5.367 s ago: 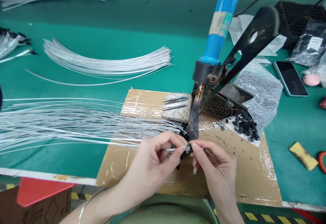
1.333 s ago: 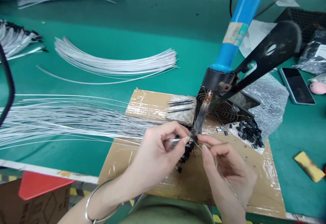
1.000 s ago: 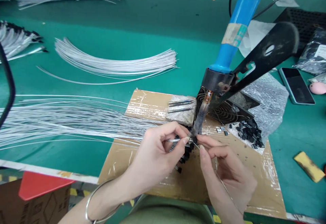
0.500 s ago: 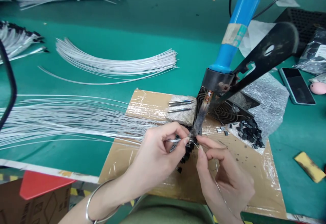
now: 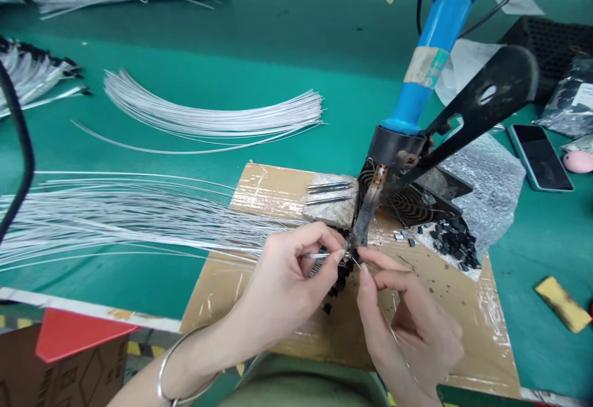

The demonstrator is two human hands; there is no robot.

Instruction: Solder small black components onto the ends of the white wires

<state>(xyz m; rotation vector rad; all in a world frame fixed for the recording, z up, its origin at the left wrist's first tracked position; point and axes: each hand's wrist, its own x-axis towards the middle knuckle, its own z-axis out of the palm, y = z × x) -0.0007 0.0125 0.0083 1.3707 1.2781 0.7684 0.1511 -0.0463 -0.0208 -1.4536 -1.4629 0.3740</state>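
Observation:
A soldering iron (image 5: 428,42) with a blue handle points tip-down in a black metal holder (image 5: 398,147). Just left of its tip, my left hand (image 5: 291,283) pinches the end of a thin white wire (image 5: 320,255) between thumb and fingertips. My right hand (image 5: 412,320) is closed on a strand of solder wire (image 5: 402,346), which runs across the palm; its short end reaches up to the tip. The exact contact point is tiny and partly covered by fingers. Small black parts (image 5: 340,280) lie beneath my hands, partly hidden.
Many white wires (image 5: 152,212) stretch left from a brown board (image 5: 217,296). Another wire bundle (image 5: 213,113) lies behind. A pad (image 5: 328,212) bears thin metal tools. To the right are black pieces (image 5: 456,243) on plastic wrap, a phone (image 5: 541,157) and a yellow sponge (image 5: 563,303).

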